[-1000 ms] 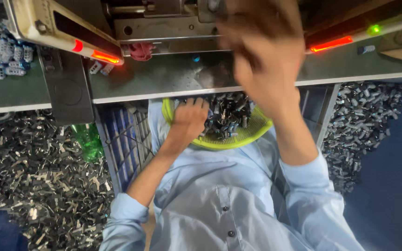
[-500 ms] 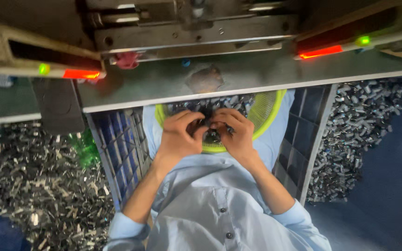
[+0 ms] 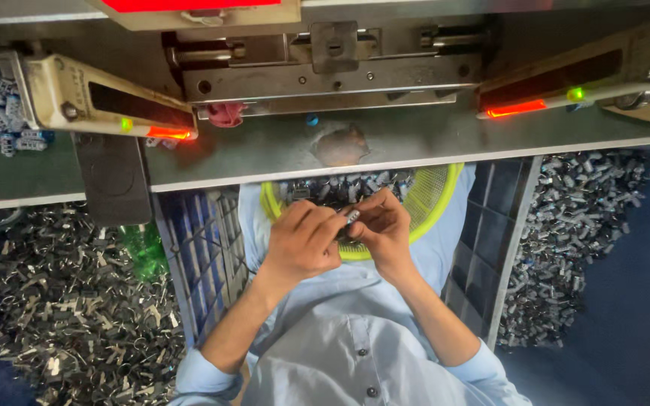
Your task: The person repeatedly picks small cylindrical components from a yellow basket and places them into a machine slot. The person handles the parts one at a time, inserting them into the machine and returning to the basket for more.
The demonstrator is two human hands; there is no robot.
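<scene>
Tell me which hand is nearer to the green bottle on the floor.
Left. The left hand is over the yellow basket, on the side toward the green bottle. The right hand is beside it, farther from the bottle.

Small metal part: silvery, short and slim, pinched between fingertips of left hand and right hand, tilted, tip pointing up and to the right. Sits just above near rim of yellow mesh basket, round and shallow, resting on the lap under the near edge of the bench. Basket holds a heap of small dark and silvery metal pieces, piled toward its far side, partly hidden by the bench.
</scene>
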